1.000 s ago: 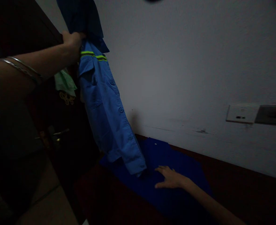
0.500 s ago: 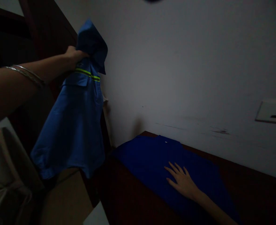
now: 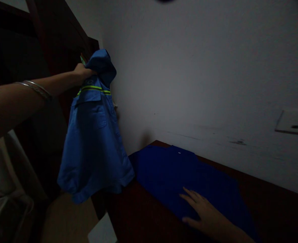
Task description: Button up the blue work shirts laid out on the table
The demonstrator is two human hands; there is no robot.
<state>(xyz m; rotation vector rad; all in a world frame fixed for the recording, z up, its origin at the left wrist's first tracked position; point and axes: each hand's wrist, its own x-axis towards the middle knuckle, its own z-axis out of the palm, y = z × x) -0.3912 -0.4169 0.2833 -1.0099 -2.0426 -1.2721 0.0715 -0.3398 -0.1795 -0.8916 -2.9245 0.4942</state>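
My left hand (image 3: 84,72) is closed around the upper part of a light blue work jacket (image 3: 93,145) and holds it up at the left. The jacket hangs down, with a yellow-green reflective stripe, a chest pocket flap and a button front showing; its collar end flops over beside the hand. A dark blue shirt (image 3: 169,172) lies spread flat on a dark brown table, a small white label at its neck. My right hand (image 3: 201,211) is over the shirt's near part, fingers spread, holding nothing. Whether it touches the cloth I cannot tell.
The dark table (image 3: 136,216) runs along a pale wall (image 3: 189,74) with a socket plate (image 3: 294,121) at the right. A dark wooden cabinet (image 3: 55,37) stands at the left. A white object (image 3: 103,231) is by the table's near left corner.
The jacket has swung right and its top has come lower, its hem now beside the shirt's left edge. My right hand has drawn slightly back toward me.
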